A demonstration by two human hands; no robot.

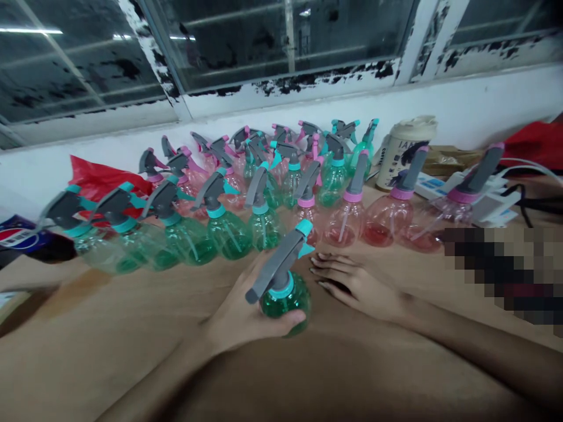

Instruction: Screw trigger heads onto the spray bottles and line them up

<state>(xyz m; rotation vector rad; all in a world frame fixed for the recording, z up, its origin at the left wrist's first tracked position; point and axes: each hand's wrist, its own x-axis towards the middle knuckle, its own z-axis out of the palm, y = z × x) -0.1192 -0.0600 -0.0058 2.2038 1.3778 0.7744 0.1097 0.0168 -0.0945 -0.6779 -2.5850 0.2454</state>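
My left hand [240,319] is wrapped around a green spray bottle [285,299] with a grey trigger head and teal collar, standing upright on the brown table [109,351]. My right hand [356,281] lies flat on the table just right of that bottle, fingers stretched out, holding nothing. Directly beyond both hands stand rows of several green spray bottles [229,231] and pink spray bottles [382,220].
A red plastic bag [99,176] and a blue Pepsi wrapper [21,240] lie at the left. A white coffee cup [404,149], a power strip with cables [484,199] and red cloth [536,143] sit at the back right. A white wall and windows are behind.
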